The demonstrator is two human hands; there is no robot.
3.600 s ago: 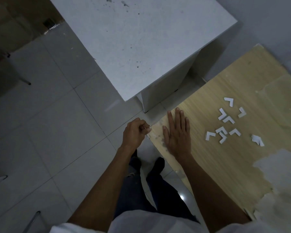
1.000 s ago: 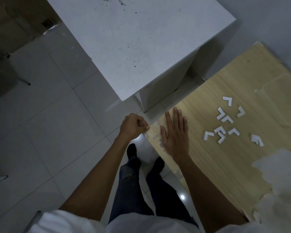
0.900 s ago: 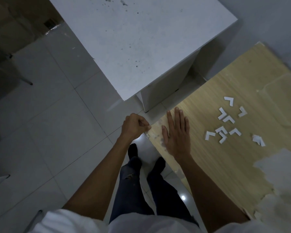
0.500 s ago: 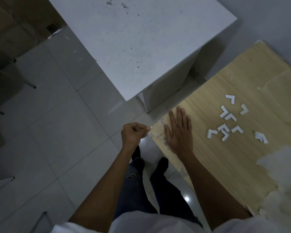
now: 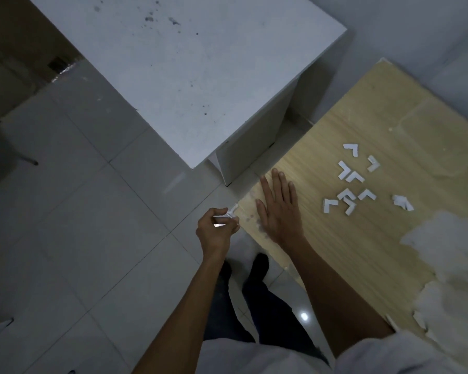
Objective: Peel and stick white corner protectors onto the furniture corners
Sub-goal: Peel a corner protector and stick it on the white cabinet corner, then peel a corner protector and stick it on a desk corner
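Corner of the pale wood-grain tabletop (image 5: 357, 238) is where the work is: the left hand (image 5: 217, 230) has its thumb and forefinger pinched shut on a small white L-shaped corner protector (image 5: 232, 212), held right at the table's near corner and, as far as I can see, touching it. The right hand (image 5: 279, 209) lies flat and open on the wood just beside, fingers spread, gripping nothing, seemingly bracing the board.

The piece looks featherlight and thin, likely a soft foam or plastic angle, so it should need only a fingertip pinch on its outer faces. I would guess the tacky side must be kept off the skin, or it will cling to the fingers and go on crooked. Whether its backing is already peeled I cannot tell; it is too small and half hidden.

The spare white L-shaped protectors (image 5: 349, 179) lie scattered further along the tabletop, well apart from both hands, with a little crumpled white scrap (image 5: 402, 203) beside them, perhaps peeled backing. The white cabinet (image 5: 189, 66) stands beyond, its corners bare from here.
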